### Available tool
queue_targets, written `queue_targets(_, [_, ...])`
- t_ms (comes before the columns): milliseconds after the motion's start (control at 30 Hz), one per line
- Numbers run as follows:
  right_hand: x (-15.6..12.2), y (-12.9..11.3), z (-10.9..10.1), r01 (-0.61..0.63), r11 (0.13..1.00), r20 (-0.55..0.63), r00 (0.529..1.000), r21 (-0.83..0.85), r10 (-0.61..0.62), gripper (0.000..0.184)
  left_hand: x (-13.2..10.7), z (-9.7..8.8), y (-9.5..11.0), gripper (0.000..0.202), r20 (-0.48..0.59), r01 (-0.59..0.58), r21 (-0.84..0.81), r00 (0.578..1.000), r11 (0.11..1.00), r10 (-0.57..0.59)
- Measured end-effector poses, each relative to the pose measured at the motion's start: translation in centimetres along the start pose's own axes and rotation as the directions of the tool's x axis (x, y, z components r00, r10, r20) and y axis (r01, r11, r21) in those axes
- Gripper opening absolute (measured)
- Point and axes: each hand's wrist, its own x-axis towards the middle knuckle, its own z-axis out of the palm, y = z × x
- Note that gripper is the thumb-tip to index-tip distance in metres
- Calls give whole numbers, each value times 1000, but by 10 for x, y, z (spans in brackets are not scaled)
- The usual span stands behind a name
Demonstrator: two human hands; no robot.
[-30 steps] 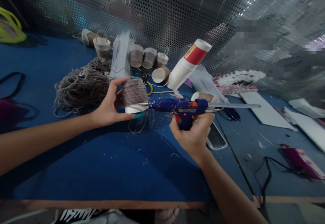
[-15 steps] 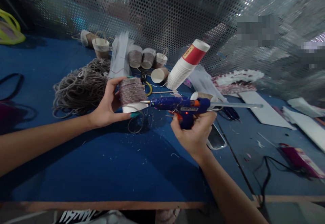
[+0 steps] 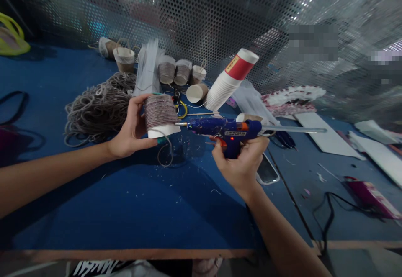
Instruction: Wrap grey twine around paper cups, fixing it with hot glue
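Observation:
My left hand (image 3: pixel 132 128) grips a paper cup (image 3: pixel 161 111) by its two ends, thumb below and fingers on top. Grey-brown cord is wound around most of the cup, leaving a white band bare at the lower end. A loose tail of cord (image 3: pixel 171 153) loops down from that band. My right hand (image 3: pixel 240 162) is closed around the handle of a blue hot glue gun (image 3: pixel 216 127), with fingers at its orange trigger. Its metal nozzle points left and meets the cup's right side near the cord's edge. A clear glue stick (image 3: pixel 292 129) sticks out behind it.
A heap of grey cord (image 3: pixel 97 109) lies on the left. Behind are cord-wrapped cups (image 3: pixel 167 71), a leaning stack of white cups (image 3: pixel 222 86) and scissors (image 3: pixel 182 109). A phone (image 3: pixel 267 171) lies beside my right wrist. Perforated metal (image 3: pixel 194 21) stands at the back.
The cup has shifted slightly left and turned a little in my left hand, and its cord tail hangs differently. The glue gun has barely moved; its nozzle stays at the cup's right side.

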Motion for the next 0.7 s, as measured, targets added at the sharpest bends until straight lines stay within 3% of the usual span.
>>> queue_targets(167, [3,-2,-2,46,998,-5,999,-38,-46,40,0,-1,-1,83,-3,-28,-17,1000,999,28])
queue_targets(400, [2,-1,-2,-8,1000,-2,1000,-27,8,39,5,-4,-7,90,34,-173,-102,984,980,177])
queue_targets(700, [0,0,-2,-83,995,22,996,52,82,43,4,-5,-11,89,10,-195,-162,980,967,199])
